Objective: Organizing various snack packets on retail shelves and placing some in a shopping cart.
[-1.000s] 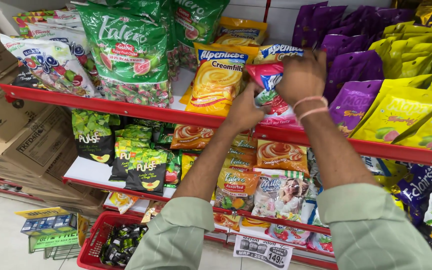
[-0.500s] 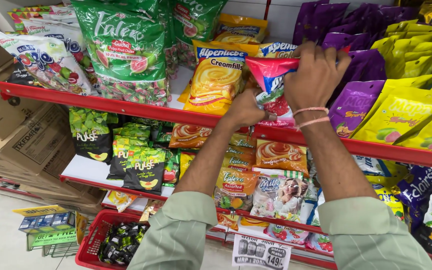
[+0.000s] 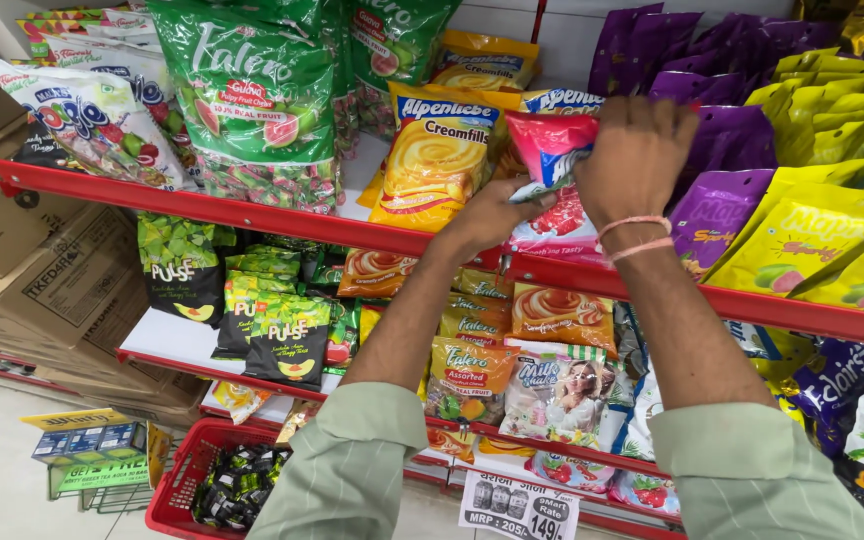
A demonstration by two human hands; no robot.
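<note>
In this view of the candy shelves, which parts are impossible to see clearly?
- Head view: the lower half of the pink candy bag is hidden by the right hand and left hand.
- Head view: the right hand's palm and its grip on the bag face away from the camera.
- Head view: the black wrapped sweets in the red basket are too small to identify, and the bottom edge cuts the basket.
</note>
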